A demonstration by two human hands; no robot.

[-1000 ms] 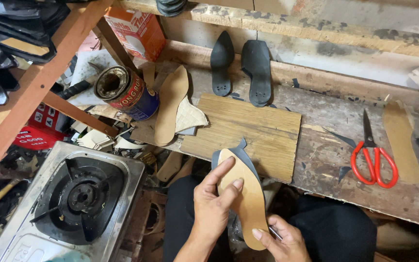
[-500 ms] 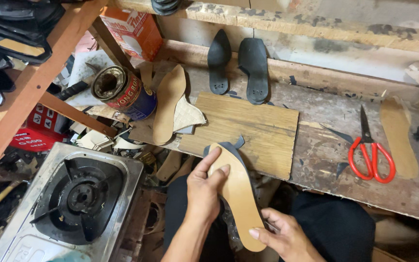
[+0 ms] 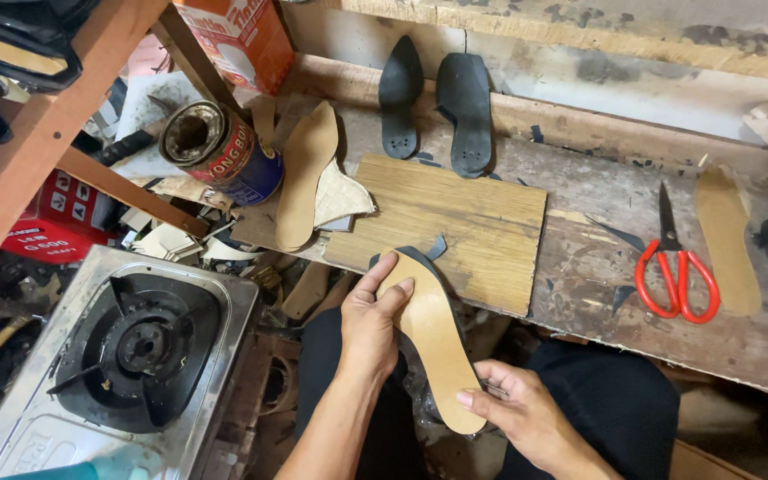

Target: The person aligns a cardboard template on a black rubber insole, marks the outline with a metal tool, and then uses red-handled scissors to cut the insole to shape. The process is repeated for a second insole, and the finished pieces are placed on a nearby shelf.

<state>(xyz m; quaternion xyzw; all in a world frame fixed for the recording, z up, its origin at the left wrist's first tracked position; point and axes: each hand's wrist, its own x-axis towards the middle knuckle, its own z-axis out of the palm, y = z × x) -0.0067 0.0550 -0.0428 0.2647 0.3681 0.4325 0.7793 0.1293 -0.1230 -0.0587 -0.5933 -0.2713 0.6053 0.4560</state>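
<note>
1. The tan insole (image 3: pixel 433 342) lies on a black sole (image 3: pixel 415 260), over the person's lap.
2. The left hand (image 3: pixel 373 327) grips its top.
3. The right hand (image 3: pixel 513 407) pinches its bottom.
4. A wooden board (image 3: pixel 455 222) and red scissors (image 3: pixel 676 271) lie on the bench (image 3: pixel 597 204) nearby.

A single head-worn camera gives the only view, looking steeply down from above the person's lap. It faces forward across the scarred wooden workbench (image 3: pixel 597 240), whose near edge crosses the middle of the frame. Below that edge, closest to the lens, lie the lap and forearms; beyond the bench's far edge rises a pale wall. Left of the bench, a steel single-burner gas stove (image 3: pixel 126 347) fills the lower corner.
</note>
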